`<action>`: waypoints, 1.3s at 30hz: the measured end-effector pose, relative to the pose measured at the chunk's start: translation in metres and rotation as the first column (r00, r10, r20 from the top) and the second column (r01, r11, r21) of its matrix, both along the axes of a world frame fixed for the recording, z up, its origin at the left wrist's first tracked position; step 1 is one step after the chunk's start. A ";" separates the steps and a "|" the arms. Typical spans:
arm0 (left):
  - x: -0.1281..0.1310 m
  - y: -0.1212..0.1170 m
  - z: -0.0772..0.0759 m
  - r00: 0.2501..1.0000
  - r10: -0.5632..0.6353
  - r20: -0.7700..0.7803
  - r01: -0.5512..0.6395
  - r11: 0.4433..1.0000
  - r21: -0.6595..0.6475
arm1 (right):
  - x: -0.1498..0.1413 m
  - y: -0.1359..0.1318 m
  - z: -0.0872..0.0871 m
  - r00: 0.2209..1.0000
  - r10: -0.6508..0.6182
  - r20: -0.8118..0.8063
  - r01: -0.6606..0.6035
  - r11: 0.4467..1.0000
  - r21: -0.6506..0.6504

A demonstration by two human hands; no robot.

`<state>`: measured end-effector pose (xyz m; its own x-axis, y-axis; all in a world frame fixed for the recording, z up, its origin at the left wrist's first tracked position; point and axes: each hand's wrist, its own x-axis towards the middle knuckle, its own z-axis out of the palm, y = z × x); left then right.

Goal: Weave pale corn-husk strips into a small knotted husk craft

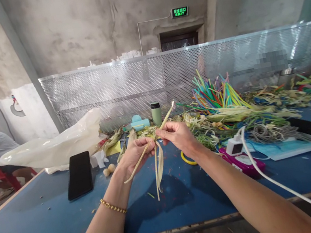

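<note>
Both hands meet above the middle of the blue table, closed on pale strips of dried corn husk. My left hand pinches the strips where they cross, and one thin strip runs down across its palm side. My right hand grips the same bundle from the right, fingers curled near the crossing. One rolled strip points up and right past my fingers to a frayed tip. Two more ends hang below, one broad and leafy, one narrow. My fingers partly hide the crossing, so I cannot tell if it is knotted.
On the blue table, a black phone lies left, near wooden beads and plastic sheeting. A green bottle, husk heaps, and colourful stems stand behind. Right are a magenta power strip and white cable. A person sits far left.
</note>
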<state>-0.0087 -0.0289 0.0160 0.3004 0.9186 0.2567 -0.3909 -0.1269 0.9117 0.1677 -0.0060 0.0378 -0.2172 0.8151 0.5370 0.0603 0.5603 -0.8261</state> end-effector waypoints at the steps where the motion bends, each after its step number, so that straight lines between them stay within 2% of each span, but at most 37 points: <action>1: 0.000 -0.001 0.001 1.000 -0.002 0.000 0.002 1.000 0.000 | -0.001 0.001 -0.002 1.000 0.010 0.012 -0.010 1.000 0.003; 6: 0.002 -0.002 0.001 1.000 -0.009 -0.028 0.009 1.000 -0.009 | -0.007 0.000 -0.007 0.995 0.063 0.074 -0.063 0.998 0.002; 9: 0.002 -0.001 -0.001 0.998 -0.033 -0.048 0.034 0.999 0.021 | -0.005 0.003 -0.008 0.981 0.061 0.186 -0.060 0.998 -0.008; 11: 0.002 0.000 -0.001 0.999 -0.024 -0.043 0.025 0.999 0.039 | 0.001 0.007 -0.006 0.955 -0.047 0.292 0.034 0.998 0.050; 13: 0.003 0.001 -0.001 0.999 0.020 -0.041 -0.018 0.999 0.039 | 0.008 0.010 -0.002 0.930 -0.261 0.261 0.209 0.955 0.209; 14: 0.003 0.001 -0.001 0.997 0.051 -0.050 -0.050 0.998 0.037 | 0.012 0.010 0.001 0.928 -0.313 0.201 0.256 0.930 0.265; 16: 0.003 0.002 -0.001 0.989 0.116 -0.087 -0.113 0.993 0.039 | 0.017 0.006 0.007 0.956 -0.249 0.154 0.188 0.924 0.332; 18: 0.004 0.002 -0.001 0.979 0.163 -0.123 -0.159 0.986 0.046 | 0.018 -0.001 0.011 0.963 -0.146 0.227 0.037 0.904 0.426; 20: 0.004 0.002 -0.002 0.973 0.184 -0.141 -0.178 0.982 0.059 | 0.016 -0.007 0.012 0.934 -0.057 0.353 -0.136 0.858 0.496; 23: 0.004 0.001 -0.002 0.969 0.187 -0.164 -0.175 0.981 0.083 | 0.008 -0.013 0.008 0.879 -0.067 0.472 -0.254 0.772 0.583; 26: 0.005 -0.001 -0.002 0.974 0.135 -0.182 -0.120 0.989 0.089 | 0.003 -0.013 0.004 0.861 -0.131 0.492 -0.239 0.749 0.617; 28: 0.005 -0.002 -0.001 0.981 0.076 -0.179 -0.065 0.995 0.070 | 0.002 -0.012 0.004 0.877 -0.128 0.464 -0.202 0.777 0.596; 30: 0.004 -0.003 0.001 0.984 0.036 -0.173 -0.030 0.999 0.035 | 0.003 -0.012 0.004 0.910 -0.088 0.406 -0.156 0.834 0.530; 34: 0.000 -0.004 0.003 0.983 -0.044 -0.181 0.041 0.999 -0.020 | 0.007 -0.011 0.008 0.953 0.121 0.278 -0.184 0.959 0.215; 36: -0.002 -0.005 0.003 0.974 -0.108 -0.202 0.103 0.994 -0.033 | 0.010 -0.011 0.009 0.951 0.248 0.186 -0.261 0.964 0.046; 39: -0.006 -0.005 0.001 0.959 -0.179 -0.222 0.172 0.984 -0.049 | 0.016 -0.010 0.010 0.907 0.416 0.058 -0.410 0.907 -0.094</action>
